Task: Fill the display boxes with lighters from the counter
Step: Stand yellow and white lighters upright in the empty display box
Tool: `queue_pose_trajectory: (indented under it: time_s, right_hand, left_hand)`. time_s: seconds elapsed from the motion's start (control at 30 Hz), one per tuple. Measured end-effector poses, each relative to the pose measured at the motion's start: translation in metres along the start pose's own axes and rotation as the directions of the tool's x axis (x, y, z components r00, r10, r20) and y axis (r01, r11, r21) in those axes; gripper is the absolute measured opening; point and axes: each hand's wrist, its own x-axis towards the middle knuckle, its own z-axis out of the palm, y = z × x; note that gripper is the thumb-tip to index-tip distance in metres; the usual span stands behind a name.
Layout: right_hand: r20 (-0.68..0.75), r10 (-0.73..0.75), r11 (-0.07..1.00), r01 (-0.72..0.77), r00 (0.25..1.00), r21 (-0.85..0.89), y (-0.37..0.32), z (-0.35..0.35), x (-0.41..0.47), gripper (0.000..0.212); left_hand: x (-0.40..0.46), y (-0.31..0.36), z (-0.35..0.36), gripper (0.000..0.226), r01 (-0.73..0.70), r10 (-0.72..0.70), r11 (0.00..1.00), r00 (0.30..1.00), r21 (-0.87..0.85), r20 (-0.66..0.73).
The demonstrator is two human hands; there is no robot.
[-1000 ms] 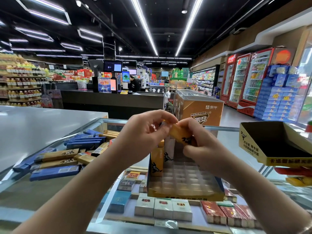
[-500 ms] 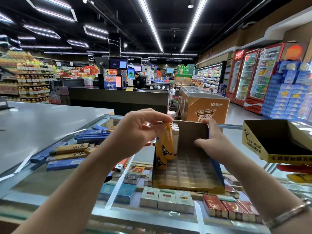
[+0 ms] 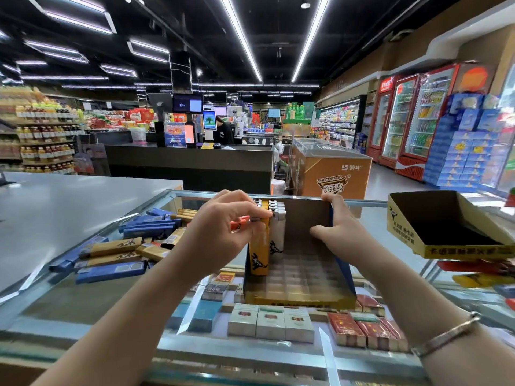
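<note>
Nearest, under the glass counter, cigarette packs in rows. On the glass, the display box, mostly empty grid, only few lighters upright in its back left corner. Left hand curled over the top of a yellow lighter, pressing it down into a front slot of that corner; a second ago lifted in the air between both hands, half a second ago just arriving at the box, now seated beside the white lighters. One more slot filled, many rows left. An orange-red piece between the left fingers, maybe another lighter, hard to tell. Right hand moved off the lighter, now gripping the right wall of the box, thumb inside, fingers over the rim. Further left, loose lighters in yellow and blue lying flat, waiting. At right, a second box, cut by the frame edge, inside dark.
</note>
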Motion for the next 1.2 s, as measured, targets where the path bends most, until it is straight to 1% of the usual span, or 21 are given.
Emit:
queue_pose_trajectory:
  time_s: [0.13,0.23,0.4,0.47,0.5,0.57,0.63,0.7,0.73,0.77,0.8,0.87,0.93,0.97,1.03,1.1,1.17,1.2]
  right_hand:
    - [0.003,0.001,1.0,-0.001,1.0,0.004,0.004,0.001,0.003,0.062]
    - [0.009,-0.002,1.0,0.002,1.0,0.001,0.007,0.001,0.005,0.061]
    - [0.027,0.019,1.0,-0.019,0.999,0.018,0.006,-0.001,0.005,0.058]
    - [0.035,0.028,1.0,-0.028,0.999,0.012,0.005,-0.002,0.003,0.058]
    - [0.04,0.035,0.999,-0.035,0.999,0.004,0.004,-0.002,0.002,0.061]
    - [0.053,0.054,0.998,-0.053,0.997,-0.019,0.004,-0.003,0.001,0.068]
    - [0.052,0.062,0.998,-0.06,0.997,-0.033,0.004,-0.003,0.002,0.071]
    - [0.047,0.044,0.999,-0.043,0.998,-0.017,0.004,-0.003,0.001,0.07]
    - [0.046,0.029,1.0,-0.029,0.999,0.005,0.004,-0.003,0.0,0.069]
    - [0.05,0.01,0.999,-0.011,0.999,0.03,0.003,-0.002,-0.001,0.068]
    - [0.061,-0.01,0.998,0.006,0.998,0.057,0.002,-0.001,-0.001,0.068]
    - [0.116,-0.041,0.988,0.023,0.992,0.155,-0.001,0.002,-0.002,0.068]
    - [0.206,-0.034,0.939,-0.04,0.978,0.342,-0.005,0.007,-0.003,0.063]
    - [0.254,-0.026,0.914,-0.08,0.967,0.398,-0.006,0.011,-0.003,0.057]
    - [0.334,-0.007,0.913,-0.129,0.943,0.386,-0.006,0.018,-0.003,0.057]
    - [0.366,0.022,0.916,-0.165,0.93,0.364,-0.008,0.023,-0.002,0.057]
    - [0.343,0.044,0.921,-0.171,0.938,0.35,-0.011,0.024,0.001,0.051]
    - [0.298,0.042,0.938,-0.141,0.954,0.317,-0.012,0.023,0.005,0.045]
  left_hand:
    - [0.0,-0.003,-0.004,0.028,-0.041,0.04,0.999,0.998,0.015,0.052]
    - [0.0,-0.004,-0.003,0.023,-0.084,0.078,0.994,0.994,0.071,0.076]
    - [0.002,-0.005,-0.002,0.021,-0.064,0.06,0.997,0.993,0.047,0.097]
    - [0.001,-0.007,0.0,0.01,-0.018,0.021,0.999,0.996,-0.032,0.092]
    - [0.0,-0.007,0.001,0.01,0.023,-0.016,0.997,0.997,-0.077,0.079]
    - [0.0,-0.011,0.007,0.022,0.109,-0.104,0.987,0.993,-0.12,0.05]
    - [0.003,-0.013,0.015,0.039,0.206,-0.196,0.972,0.976,-0.116,0.089]
    - [0.005,-0.012,0.022,0.063,0.316,-0.291,0.941,0.939,-0.126,0.184]
    - [0.006,-0.012,0.024,0.071,0.364,-0.331,0.922,0.918,-0.134,0.218]
    - [0.007,-0.011,0.026,0.075,0.404,-0.365,0.903,0.901,-0.148,0.234]
    - [0.008,-0.011,0.027,0.073,0.43,-0.387,0.887,0.891,-0.17,0.236]
    - [0.008,-0.014,0.026,0.06,0.448,-0.408,0.867,0.89,-0.218,0.205]
    - [0.007,-0.019,0.021,0.049,0.461,-0.433,0.847,0.887,-0.264,0.161]
    - [0.007,-0.022,0.018,0.046,0.468,-0.447,0.834,0.884,-0.292,0.138]
    - [0.007,-0.024,0.01,0.04,0.467,-0.473,0.798,0.877,-0.381,0.086]
    - [0.006,-0.026,0.005,0.041,0.461,-0.512,0.707,0.857,-0.537,0.061]
    - [0.007,-0.03,0.003,0.043,0.49,-0.567,0.572,0.816,-0.658,0.114]
    - [0.007,-0.033,0.003,0.042,0.518,-0.592,0.541,0.794,-0.662,0.137]
